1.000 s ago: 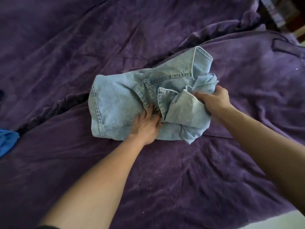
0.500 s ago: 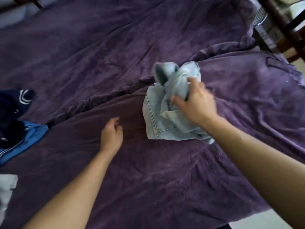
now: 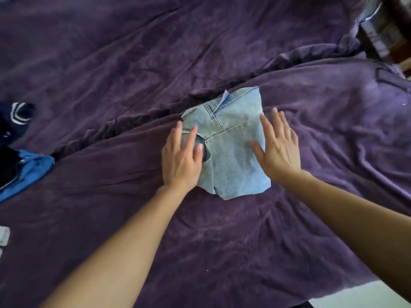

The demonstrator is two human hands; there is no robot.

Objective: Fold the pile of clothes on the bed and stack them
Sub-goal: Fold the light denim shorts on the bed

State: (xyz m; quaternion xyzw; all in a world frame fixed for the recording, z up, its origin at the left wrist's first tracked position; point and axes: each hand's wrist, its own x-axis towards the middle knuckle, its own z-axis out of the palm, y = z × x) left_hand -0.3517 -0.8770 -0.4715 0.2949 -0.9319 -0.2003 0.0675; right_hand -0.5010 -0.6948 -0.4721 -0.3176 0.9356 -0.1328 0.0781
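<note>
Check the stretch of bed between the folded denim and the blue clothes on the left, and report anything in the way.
Nothing visible stands in the way: only wrinkled purple blanket lies between the denim and the blue clothes. The left hand and right hand rest flat on the denim's two sides.

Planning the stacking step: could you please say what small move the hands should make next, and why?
Probably grip the denim garment at both sides and lift it: it lies compactly folded, with left hand and right hand flat on its edges.

Bare purple blanket (image 3: pixel 222 241) rings the folded denim (image 3: pixel 233 156); clothes (image 3: pixel 24 165) crowd far left.
</note>
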